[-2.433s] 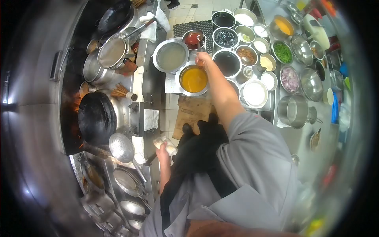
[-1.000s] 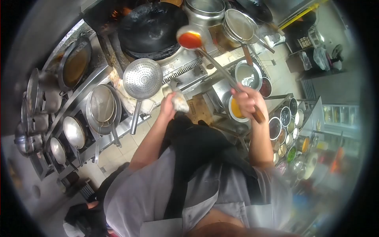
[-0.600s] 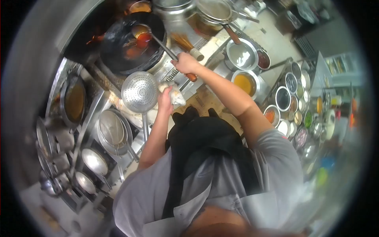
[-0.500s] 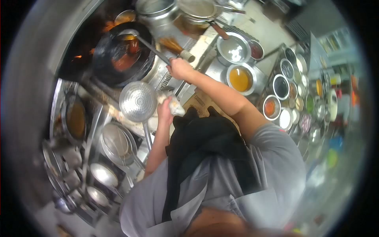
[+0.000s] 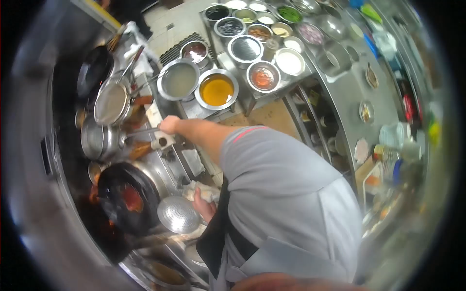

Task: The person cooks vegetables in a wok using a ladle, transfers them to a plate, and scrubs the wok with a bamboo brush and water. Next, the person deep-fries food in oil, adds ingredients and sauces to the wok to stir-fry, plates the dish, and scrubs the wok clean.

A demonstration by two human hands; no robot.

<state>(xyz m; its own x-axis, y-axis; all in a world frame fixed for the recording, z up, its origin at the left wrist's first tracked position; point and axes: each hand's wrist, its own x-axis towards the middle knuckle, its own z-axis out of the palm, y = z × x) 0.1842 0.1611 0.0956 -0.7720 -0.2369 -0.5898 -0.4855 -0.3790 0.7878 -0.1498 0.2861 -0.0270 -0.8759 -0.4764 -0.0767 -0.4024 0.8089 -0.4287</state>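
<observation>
My right hand point(image 5: 169, 124) is closed round the handle of a ladle point(image 5: 141, 131). The ladle reaches left to a metal pot point(image 5: 103, 153), and I cannot make out whether its bowl is inside. Lower down, my left hand point(image 5: 204, 207) grips a whitish, stained cloth point(image 5: 208, 191), with the thumb showing. Beside that hand lies a perforated skimmer point(image 5: 178, 215). A black wok point(image 5: 114, 213) sits on the stove with red sauce point(image 5: 132, 198) in it, apart from both hands.
A strainer point(image 5: 111, 103) rests over a pot behind the ladle. Bowls of cloudy liquid point(image 5: 178, 80) and yellow oil point(image 5: 216, 90) stand ahead. Several ingredient containers, one with orange-red contents point(image 5: 262, 77), fill the counter. Flames point(image 5: 93, 194) show by the wok.
The view has turned to the right. My right hand has carried the ladle from over the wok to the metal pot. My left hand still holds the cloth near the skimmer.
</observation>
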